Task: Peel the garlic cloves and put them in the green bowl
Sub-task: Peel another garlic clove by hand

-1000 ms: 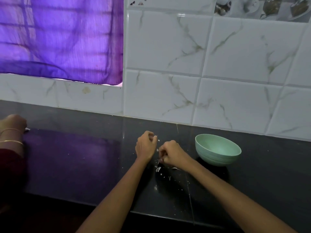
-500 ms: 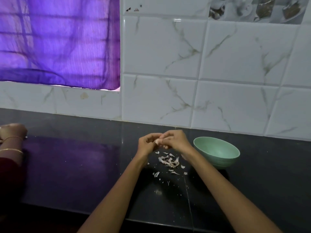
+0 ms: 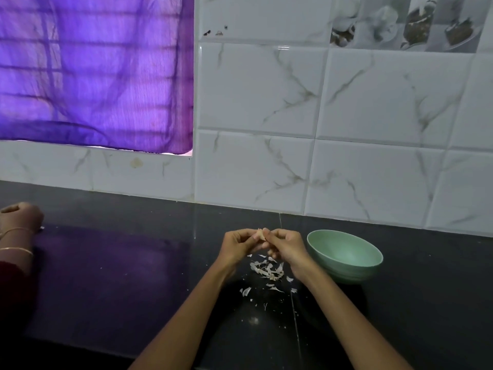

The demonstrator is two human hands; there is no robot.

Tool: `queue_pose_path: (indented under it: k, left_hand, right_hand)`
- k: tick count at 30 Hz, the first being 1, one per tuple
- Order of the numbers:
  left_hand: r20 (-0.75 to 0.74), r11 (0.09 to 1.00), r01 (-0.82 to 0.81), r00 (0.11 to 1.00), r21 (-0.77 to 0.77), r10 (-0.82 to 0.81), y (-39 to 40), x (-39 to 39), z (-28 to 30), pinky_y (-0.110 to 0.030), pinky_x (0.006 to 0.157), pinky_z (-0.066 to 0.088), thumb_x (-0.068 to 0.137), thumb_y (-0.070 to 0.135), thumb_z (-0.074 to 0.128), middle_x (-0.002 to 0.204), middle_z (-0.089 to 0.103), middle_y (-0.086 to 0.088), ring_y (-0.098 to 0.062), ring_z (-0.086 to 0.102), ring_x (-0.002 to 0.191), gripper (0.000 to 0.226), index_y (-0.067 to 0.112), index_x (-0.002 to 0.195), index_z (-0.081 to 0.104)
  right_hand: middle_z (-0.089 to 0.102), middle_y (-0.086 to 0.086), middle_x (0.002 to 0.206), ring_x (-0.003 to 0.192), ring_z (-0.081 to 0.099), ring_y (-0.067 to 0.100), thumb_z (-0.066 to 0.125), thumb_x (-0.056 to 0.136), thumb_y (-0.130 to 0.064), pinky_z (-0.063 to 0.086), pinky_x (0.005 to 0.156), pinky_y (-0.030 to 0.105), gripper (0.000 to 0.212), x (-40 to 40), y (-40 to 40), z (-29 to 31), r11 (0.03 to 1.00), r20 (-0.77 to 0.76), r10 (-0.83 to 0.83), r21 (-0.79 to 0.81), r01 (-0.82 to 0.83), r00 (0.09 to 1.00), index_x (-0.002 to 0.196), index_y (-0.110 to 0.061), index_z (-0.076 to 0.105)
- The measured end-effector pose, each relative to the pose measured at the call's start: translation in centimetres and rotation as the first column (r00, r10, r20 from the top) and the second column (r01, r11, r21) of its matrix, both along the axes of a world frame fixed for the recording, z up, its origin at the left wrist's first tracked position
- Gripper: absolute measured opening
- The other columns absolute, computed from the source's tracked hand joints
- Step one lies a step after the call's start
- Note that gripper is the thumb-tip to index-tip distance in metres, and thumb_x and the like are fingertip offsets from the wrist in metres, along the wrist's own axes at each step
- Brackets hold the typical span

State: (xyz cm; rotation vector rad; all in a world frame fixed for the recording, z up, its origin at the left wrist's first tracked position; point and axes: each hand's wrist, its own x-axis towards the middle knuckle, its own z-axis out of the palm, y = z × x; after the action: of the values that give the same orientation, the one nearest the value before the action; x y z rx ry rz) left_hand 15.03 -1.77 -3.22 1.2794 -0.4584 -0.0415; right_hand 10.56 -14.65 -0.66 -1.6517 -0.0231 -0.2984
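Two hands meet above the middle of the black counter [image 3: 112, 276], the left hand [image 3: 238, 245] and the right hand [image 3: 286, 247] pressed close, fingers curled, both pinching one small garlic clove [image 3: 261, 233] between their fingertips. The clove is pale, off-white with a papery look, and only a bit of it shows above the fingers; whether any skin is on it I cannot tell. It is held up off the counter, toward the back edge, just left of the green bowl [image 3: 346, 265]. Directly beneath the hands lies a loose heap of peels [image 3: 266, 269], thin whitish flakes and curls, with smaller scraps scattered toward the front edge. The green bowl stands upright on the counter just beside the right wrist, touching neither hand; its inside looks smooth and pale green, and from this angle I can make out nothing in it. At the far left edge of the counter rests another person's hand [image 3: 21, 216], loosely closed, with thin bangles [image 3: 16, 241] on the wrist. Behind runs a wall of white marbled tiles [image 3: 320, 169], with a purple curtain [image 3: 93, 73] hanging at the left.
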Motion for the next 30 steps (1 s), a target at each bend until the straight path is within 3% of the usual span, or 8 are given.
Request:
queue_pose_path:
  k: [3, 5, 7, 13, 18, 26, 30]
  left_hand:
    - [-0.05, 1.0, -0.019, 0.999, 0.022, 0.02, 0.0, 0.1, 0.0, -0.017, 0.066, 0.056, 0.088, -0.002, 0.055, 0.068, 0.073, -0.002, -0.009, 0.069, 0.066, 0.013, -0.005, 0.093, 0.067]
    - [-0.057, 0.999, -0.015, 0.998, 0.031, 0.017, 0.1, 0.0, 0.1, -0.017, 0.064, 0.057, 0.087, 0.0, 0.057, 0.067, 0.072, -0.003, -0.01, 0.069, 0.065, 0.012, 0.001, 0.085, 0.069]
    - [-0.059, 0.999, -0.014, 0.998, 0.033, 0.016, 0.1, -0.1, 0.1, -0.017, 0.063, 0.057, 0.087, 0.0, 0.057, 0.066, 0.072, -0.004, -0.01, 0.069, 0.065, 0.013, 0.002, 0.083, 0.069]
    - [-0.056, 0.998, -0.021, 0.998, 0.062, 0.025, -0.1, -0.5, 0.2, -0.017, 0.058, 0.057, 0.088, 0.0, 0.057, 0.058, 0.07, 0.0, -0.007, 0.067, 0.057, 0.015, 0.004, 0.078, 0.067]
    - [0.011, 0.989, -0.038, 0.999, 0.141, 0.036, 0.1, -0.4, 0.1, -0.018, 0.056, 0.056, 0.088, 0.002, 0.058, 0.059, 0.069, -0.001, -0.009, 0.067, 0.056, 0.013, 0.003, 0.08, 0.068]
    - [0.12, 0.97, -0.069, 0.992, 0.233, 0.041, 0.3, -0.8, 0.2, -0.02, 0.055, 0.056, 0.085, 0.003, 0.061, 0.058, 0.068, 0.0, -0.01, 0.066, 0.055, 0.008, 0.002, 0.08, 0.068]
    - [0.098, 0.969, -0.067, 0.994, 0.24, 0.044, 0.3, -0.7, 0.0, -0.02, 0.055, 0.056, 0.085, 0.003, 0.062, 0.057, 0.068, 0.0, -0.01, 0.066, 0.054, 0.008, -0.002, 0.081, 0.068]
  right_hand:
    - [0.067, 0.0, 0.072, 0.06, 0.057, 0.01, 0.069, 0.081, -0.019, 0.046, 0.054, 0.016, 0.005, 0.5, -0.6, -0.1, 0.883, 0.288, -0.118, -0.408, 0.233, 0.951, 0.086, -0.018, 0.07]
    - [0.07, -0.003, 0.082, 0.07, 0.061, 0.009, 0.069, 0.08, -0.016, 0.047, 0.066, 0.016, 0.015, 0.7, -0.5, -0.3, 0.825, 0.38, -0.046, -0.508, 0.25, 0.924, 0.094, -0.02, 0.072]
    - [0.072, -0.004, 0.086, 0.074, 0.064, 0.008, 0.069, 0.08, -0.015, 0.049, 0.07, 0.019, 0.013, 0.8, -0.2, -0.3, 0.817, 0.403, -0.03, -0.518, 0.255, 0.915, 0.092, -0.019, 0.074]
    - [0.069, -0.009, 0.066, 0.064, 0.063, 0.002, 0.074, 0.074, -0.014, 0.048, 0.062, 0.02, 0.011, 0.8, -0.6, -0.5, 0.857, 0.407, -0.098, -0.43, 0.285, 0.908, 0.069, -0.023, 0.07]
    - [0.066, -0.01, 0.063, 0.06, 0.06, -0.002, 0.073, 0.076, -0.012, 0.045, 0.054, 0.012, 0.007, 0.7, -0.7, -0.5, 0.881, 0.346, -0.053, -0.425, 0.207, 0.937, 0.071, -0.016, 0.069]
    - [0.062, -0.009, 0.066, 0.062, 0.057, 0.004, 0.069, 0.079, -0.01, 0.052, 0.062, 0.035, 0.012, 0.8, -1.0, -0.7, 0.86, 0.286, 0.008, -0.491, 0.139, 0.958, 0.073, -0.018, 0.062]
    - [0.059, -0.007, 0.065, 0.062, 0.054, 0.009, 0.067, 0.079, -0.011, 0.052, 0.062, 0.039, 0.013, 1.1, -1.1, -1.0, 0.817, 0.277, -0.002, -0.554, 0.161, 0.961, 0.073, -0.019, 0.059]
